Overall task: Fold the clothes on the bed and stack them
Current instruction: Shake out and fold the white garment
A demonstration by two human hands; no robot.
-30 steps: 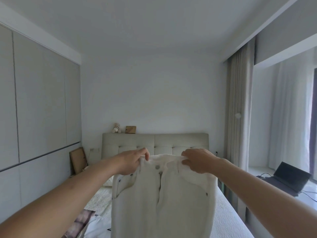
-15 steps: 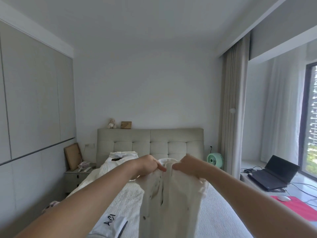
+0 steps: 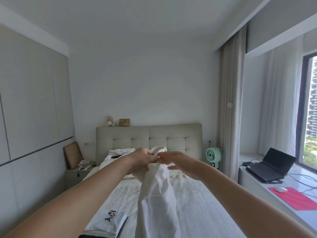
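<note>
White trousers (image 3: 157,194), folded lengthwise, dangling over the striped bed (image 3: 197,203) from waistband gripped up in mid-air, middle of view. Going left to right: grey wall panels (image 3: 29,103); wooden frame (image 3: 72,154) leaning against wall above a nightstand (image 3: 77,174) scattered with small items; folded light garment (image 3: 108,224) with black lettering lying on near left corner of bed, atop something dark. Left hand (image 3: 142,159) bunched tight on the trousers' waistband, fingers curled round the cloth. Behind it, crumpled white bedding (image 3: 120,154) at head of bed, tufted headboard (image 3: 149,140) carrying a small teddy bear (image 3: 110,121) and a little picture frame (image 3: 124,122). Right hand (image 3: 176,160) just beside the left, fingers straight and loose, tips touching or nearly touching the waistband, hard to tell which; not clamped on anything. Further right: mint-green fan (image 3: 213,156) on floor by beige curtain (image 3: 229,107); window ledge with open black laptop (image 3: 272,164), white mouse (image 3: 281,189) on red mat (image 3: 295,198), cables trailing; window (image 3: 310,107) at far right edge.
</note>
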